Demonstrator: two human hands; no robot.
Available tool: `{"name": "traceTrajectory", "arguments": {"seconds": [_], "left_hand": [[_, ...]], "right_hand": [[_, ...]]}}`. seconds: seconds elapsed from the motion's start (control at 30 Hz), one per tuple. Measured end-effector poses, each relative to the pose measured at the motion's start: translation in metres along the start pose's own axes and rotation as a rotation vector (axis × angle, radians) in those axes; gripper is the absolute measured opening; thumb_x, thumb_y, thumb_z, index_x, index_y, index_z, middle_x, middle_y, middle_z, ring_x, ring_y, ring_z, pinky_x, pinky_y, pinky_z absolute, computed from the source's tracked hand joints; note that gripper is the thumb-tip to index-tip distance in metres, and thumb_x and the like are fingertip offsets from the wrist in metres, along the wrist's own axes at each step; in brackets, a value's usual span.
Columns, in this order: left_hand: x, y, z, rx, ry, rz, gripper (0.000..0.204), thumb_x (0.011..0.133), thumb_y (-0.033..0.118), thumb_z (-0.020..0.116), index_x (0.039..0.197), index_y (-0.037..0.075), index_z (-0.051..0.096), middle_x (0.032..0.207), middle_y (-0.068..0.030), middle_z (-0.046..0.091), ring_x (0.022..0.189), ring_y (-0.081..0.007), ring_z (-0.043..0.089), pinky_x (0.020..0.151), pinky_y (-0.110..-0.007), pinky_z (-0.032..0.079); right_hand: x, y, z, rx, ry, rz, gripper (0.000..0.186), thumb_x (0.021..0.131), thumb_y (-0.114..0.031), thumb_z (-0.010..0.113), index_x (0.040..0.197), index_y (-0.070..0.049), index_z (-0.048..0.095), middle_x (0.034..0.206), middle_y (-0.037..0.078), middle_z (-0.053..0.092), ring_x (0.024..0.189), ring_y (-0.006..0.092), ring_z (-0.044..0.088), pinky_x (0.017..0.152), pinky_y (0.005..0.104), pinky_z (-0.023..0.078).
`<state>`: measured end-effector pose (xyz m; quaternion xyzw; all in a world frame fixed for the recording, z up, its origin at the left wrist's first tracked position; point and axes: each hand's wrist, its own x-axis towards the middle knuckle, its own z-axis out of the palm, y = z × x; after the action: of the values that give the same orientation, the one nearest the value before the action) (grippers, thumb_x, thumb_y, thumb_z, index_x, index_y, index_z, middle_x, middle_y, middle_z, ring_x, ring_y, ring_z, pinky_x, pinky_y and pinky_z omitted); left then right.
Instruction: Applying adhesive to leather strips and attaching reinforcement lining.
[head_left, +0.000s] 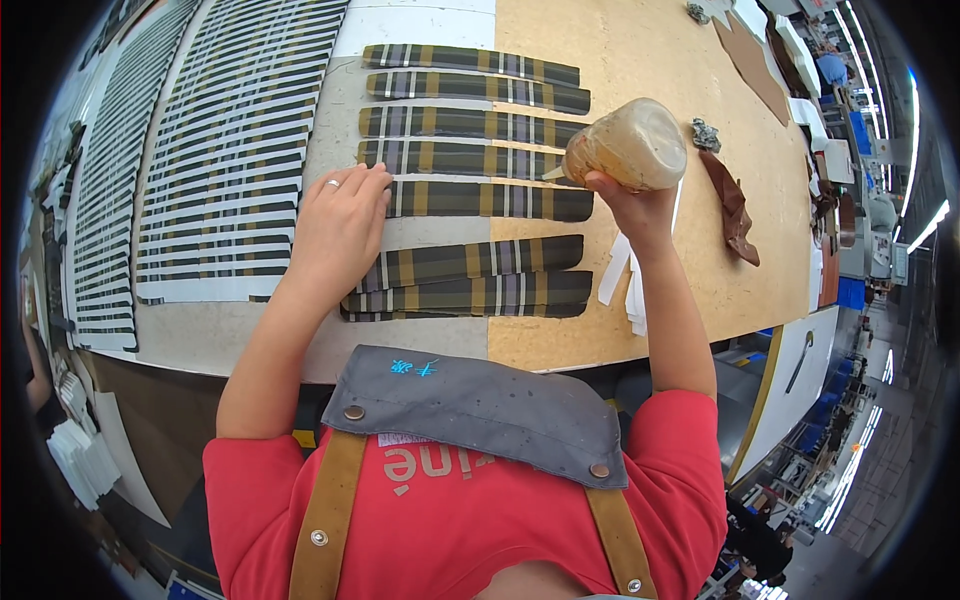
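Observation:
Gripped in my right hand (634, 200) is a cloudy squeeze bottle (640, 140) with yellowish residue, tipped so its narrow nozzle points left. The nozzle tip is over or against the right part of a dark plaid fabric strip (450, 159); whether it touches I cannot tell. My left hand (347, 208) lies flat, fingers out, at the left ends of this strip and the plaid strip below it (490, 199). More plaid strips (470, 122) lie in a row beyond. Closer to me, a few overlapping plaid strips (480, 262) are piled together.
Long rows of plaid strips with white bands (225, 150) cover the table's left side. Right of my forearm lie a crumpled brown piece (731, 205) and a grey wad (705, 134). White paper strips (634, 285) lie near the table's front edge. Brown sheets (750, 65) rest at the far right.

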<state>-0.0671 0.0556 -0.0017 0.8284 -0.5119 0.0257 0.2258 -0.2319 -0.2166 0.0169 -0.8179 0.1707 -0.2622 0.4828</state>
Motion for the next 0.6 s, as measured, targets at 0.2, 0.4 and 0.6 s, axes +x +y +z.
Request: {"name": "traceTrajectory", "arguments": {"seconds": [0.2,0.4,0.6], "left_hand": [[0.001,0.001,-0.002,0.004,0.032,0.012,0.017,0.085,0.007,0.052,0.100,0.001,0.056,0.096,-0.0128,0.063,0.095,-0.0286,0.058,0.089,-0.039,0.041],[-0.002,0.003,-0.009,-0.049,-0.009,-0.014,0.019,0.088,0.007,0.049,0.104,0.000,0.055,0.109,-0.0140,0.059,0.101,-0.0312,0.054,0.090,-0.040,0.039],[-0.026,0.018,-0.023,-0.123,-0.062,0.018,0.022,0.083,0.006,0.054,0.104,0.000,0.056,0.110,-0.0132,0.057,0.105,-0.0298,0.052,0.092,-0.040,0.038]], "right_hand": [[-0.001,0.003,-0.012,0.209,0.162,-0.135,0.050,0.076,-0.026,0.076,0.112,-0.004,0.050,0.101,0.005,0.059,0.090,0.0154,0.059,0.073,0.0281,0.051],[0.017,-0.017,-0.005,0.719,0.221,0.227,0.053,0.080,-0.052,0.063,0.108,-0.008,0.052,0.092,0.005,0.060,0.075,0.0137,0.058,0.055,0.0268,0.047],[0.025,-0.041,0.070,0.737,0.058,0.242,0.056,0.079,-0.048,0.066,0.113,-0.007,0.049,0.098,0.006,0.060,0.079,0.0151,0.059,0.055,0.0282,0.050]]}}
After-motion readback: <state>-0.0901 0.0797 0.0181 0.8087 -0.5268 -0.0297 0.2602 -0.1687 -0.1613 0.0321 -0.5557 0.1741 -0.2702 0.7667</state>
